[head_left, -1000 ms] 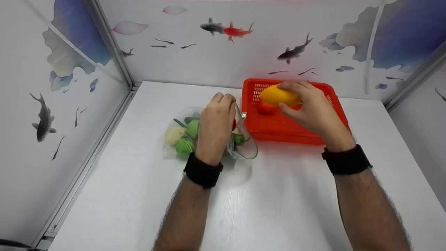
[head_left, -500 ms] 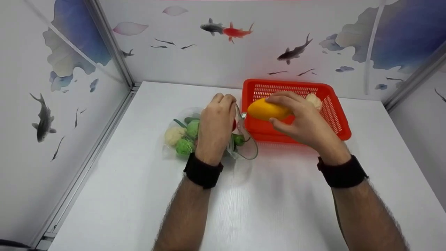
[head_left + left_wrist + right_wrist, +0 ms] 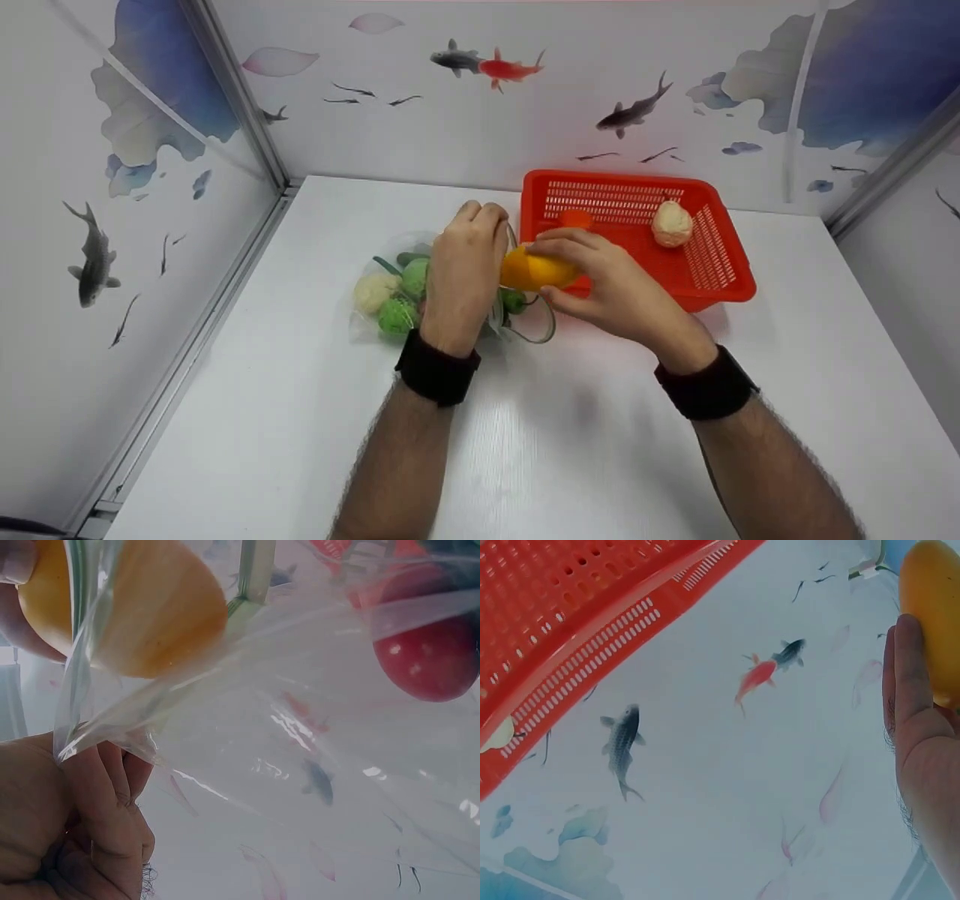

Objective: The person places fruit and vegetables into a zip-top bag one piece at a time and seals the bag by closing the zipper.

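My left hand (image 3: 463, 281) pinches the rim of a clear zip bag (image 3: 225, 742) lying on the table. Through the plastic I see a cream cauliflower-like piece (image 3: 375, 291), green round vegetables (image 3: 397, 315), a green pepper (image 3: 514, 301) and a shiny red round one (image 3: 427, 652). With thumb and fingers my right hand (image 3: 622, 296) grips a yellow mango (image 3: 547, 273) at the bag's mouth. In the left wrist view the mango's front end shows through the plastic, inside the opening, while its back end is outside. The left hand hides part of the bag.
Behind and right of the bag stands a red plastic basket (image 3: 731, 292) with slotted walls. It holds a cream knobbly piece (image 3: 672, 223) and an orange-red round one (image 3: 577, 218). White wall panels (image 3: 360, 142) with fish prints enclose the table (image 3: 480, 465).
My right hand has carried the mango from above the basket leftward and nearer, to the bag's mouth. The left hand has stayed in place on the bag.
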Tool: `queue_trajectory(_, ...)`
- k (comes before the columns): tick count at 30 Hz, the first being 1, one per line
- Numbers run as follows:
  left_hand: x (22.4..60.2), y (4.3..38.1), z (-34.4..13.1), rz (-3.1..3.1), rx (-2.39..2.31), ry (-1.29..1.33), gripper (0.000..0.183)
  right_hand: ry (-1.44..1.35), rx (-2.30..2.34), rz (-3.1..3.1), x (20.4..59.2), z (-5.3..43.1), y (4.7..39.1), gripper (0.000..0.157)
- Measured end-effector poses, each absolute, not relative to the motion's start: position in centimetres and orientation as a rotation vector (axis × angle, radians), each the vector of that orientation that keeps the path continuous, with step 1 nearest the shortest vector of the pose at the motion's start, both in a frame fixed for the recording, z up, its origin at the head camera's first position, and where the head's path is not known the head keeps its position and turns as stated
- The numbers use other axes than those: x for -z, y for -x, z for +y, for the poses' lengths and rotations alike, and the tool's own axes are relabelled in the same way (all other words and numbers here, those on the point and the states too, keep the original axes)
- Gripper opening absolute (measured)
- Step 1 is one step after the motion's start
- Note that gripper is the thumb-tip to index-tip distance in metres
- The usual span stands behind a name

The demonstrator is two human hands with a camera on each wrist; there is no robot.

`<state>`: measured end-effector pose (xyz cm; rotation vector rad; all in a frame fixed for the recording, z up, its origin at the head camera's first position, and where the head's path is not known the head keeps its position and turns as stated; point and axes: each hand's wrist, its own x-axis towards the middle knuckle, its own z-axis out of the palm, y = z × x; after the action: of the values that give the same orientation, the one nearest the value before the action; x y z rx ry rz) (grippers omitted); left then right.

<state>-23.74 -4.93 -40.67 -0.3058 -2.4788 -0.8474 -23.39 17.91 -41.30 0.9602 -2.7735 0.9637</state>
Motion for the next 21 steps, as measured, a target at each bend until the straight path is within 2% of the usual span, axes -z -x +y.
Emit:
queue_trajectory(10, 40.6, 23.7, -5.0, -2.468, 0.841, 0.314, 0.02, -0.991, -1.035, -2.757, 43.9, 14.3, 23.7, 0.061)
queue_trajectory(21, 40.6, 23.7, -4.9, -2.445, 0.805, 0.313, 0.017, -1.003, -1.073, -2.595, 44.5, 14.5, 24.4, 0.039)
